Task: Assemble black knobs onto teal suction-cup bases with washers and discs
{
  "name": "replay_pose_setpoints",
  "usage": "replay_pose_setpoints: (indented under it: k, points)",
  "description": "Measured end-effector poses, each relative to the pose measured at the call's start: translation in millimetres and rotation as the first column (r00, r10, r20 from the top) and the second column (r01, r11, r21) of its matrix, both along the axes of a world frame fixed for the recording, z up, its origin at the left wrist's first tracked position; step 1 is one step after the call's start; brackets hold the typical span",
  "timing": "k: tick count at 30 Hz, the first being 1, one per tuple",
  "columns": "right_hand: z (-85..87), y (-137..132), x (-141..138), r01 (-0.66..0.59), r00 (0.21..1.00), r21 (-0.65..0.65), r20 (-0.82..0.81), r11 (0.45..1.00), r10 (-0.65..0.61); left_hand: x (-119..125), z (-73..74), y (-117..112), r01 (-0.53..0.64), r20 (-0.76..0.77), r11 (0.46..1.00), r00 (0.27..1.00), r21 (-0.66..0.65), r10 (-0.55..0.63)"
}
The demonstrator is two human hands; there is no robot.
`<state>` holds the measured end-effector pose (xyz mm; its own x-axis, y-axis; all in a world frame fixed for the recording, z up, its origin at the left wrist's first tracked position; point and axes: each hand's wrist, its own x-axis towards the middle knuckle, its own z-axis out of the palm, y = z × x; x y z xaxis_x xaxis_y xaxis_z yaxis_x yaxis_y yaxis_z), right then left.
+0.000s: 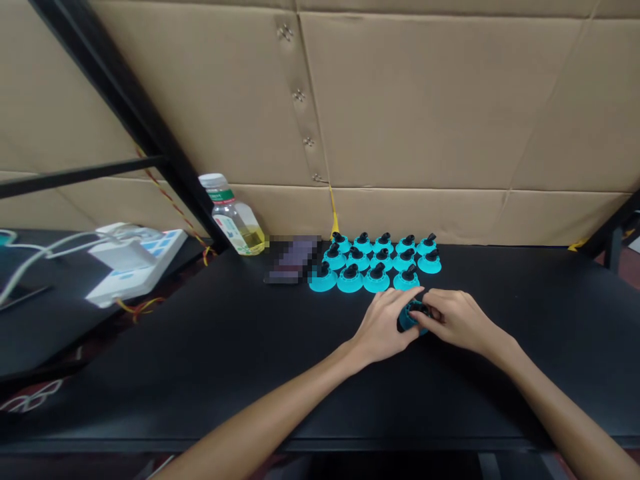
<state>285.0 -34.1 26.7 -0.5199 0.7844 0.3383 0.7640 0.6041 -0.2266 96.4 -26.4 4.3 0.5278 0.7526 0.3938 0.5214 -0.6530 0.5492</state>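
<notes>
My left hand is curled round the side of a round turquoise suction-cup-shaped piece with a black top. From the right, my right hand pinches the black top between thumb and fingers. My fingers partly hide this piece, which is low at the black table surface. Just beyond my hands, several matching turquoise pieces stand in rows, each with a black top that leans to one side.
A blurred-out dark flat object lies left of the rows. Behind it, a bottle of yellow liquid leans by the cardboard wall. A white power strip with cables is on the left, past a black metal post.
</notes>
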Motion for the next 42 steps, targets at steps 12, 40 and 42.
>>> replay_pose_setpoints:
  k: [12,40,42]
  points:
    - [4.0,-1.1,-0.5,0.005,0.999,-0.064,-0.048,0.998,-0.008,-0.5,-0.3,0.9,-0.007,0.003,1.0,1.0,0.022,0.007]
    - [5.4,-1.0,2.2,-0.09,0.984,-0.123,-0.166,0.988,0.069,-0.3,0.7,2.0,0.056,0.031,0.998,0.998,0.009,-0.056]
    - [5.5,-0.8,2.3,-0.097,0.982,-0.134,-0.174,0.986,0.073,-1.2,0.4,2.9,0.062,0.038,0.998,0.997,-0.012,-0.062]
